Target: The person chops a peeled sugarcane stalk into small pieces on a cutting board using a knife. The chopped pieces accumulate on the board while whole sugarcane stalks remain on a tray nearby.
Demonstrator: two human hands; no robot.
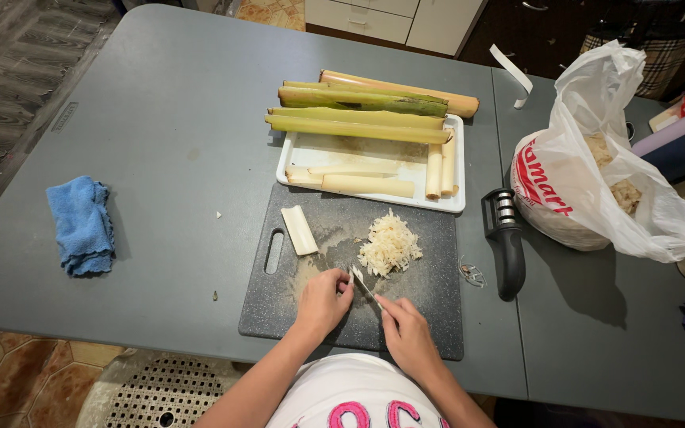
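Cloth [81, 224], blue and crumpled, lies far left on the table [168, 119]. On the dark cutting board [430, 317], the left hand [323, 303] pinches a pale sliver [356, 277]; right hand [408, 334] fingers grip a knife [365, 287] beside the shredded pile [390, 246].

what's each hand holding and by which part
The right hand grips a small knife by its handle; the left hand pinches a small pale piece at the blade, too small to identify.

White, red-printed plastic bag [596, 174], table's right
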